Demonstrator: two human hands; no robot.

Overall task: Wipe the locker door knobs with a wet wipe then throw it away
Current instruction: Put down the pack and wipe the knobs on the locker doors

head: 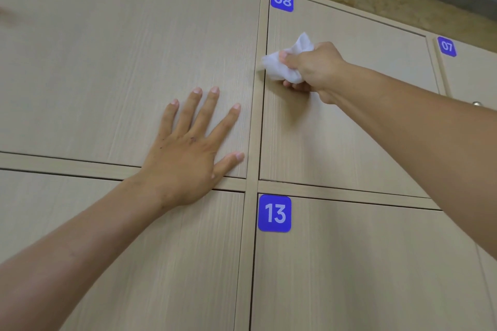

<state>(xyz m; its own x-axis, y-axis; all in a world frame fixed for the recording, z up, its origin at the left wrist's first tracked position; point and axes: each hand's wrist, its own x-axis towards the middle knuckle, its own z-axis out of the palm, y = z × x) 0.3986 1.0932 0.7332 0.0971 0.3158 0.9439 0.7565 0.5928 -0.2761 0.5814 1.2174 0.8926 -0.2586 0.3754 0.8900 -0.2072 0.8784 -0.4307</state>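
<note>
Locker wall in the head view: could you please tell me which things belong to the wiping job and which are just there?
In the job:
wet wipe, gripped by the right hand
door 08, being wiped
knob on door 07

Just there:
left hand, flat on the neighbouring door
label 13

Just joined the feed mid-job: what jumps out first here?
The right hand grips a white wipe against the left edge of locker door 08. The left hand lies flat, fingers spread, on the door beside it. Blue number tags 08, 13 and 07 stand out.
</note>
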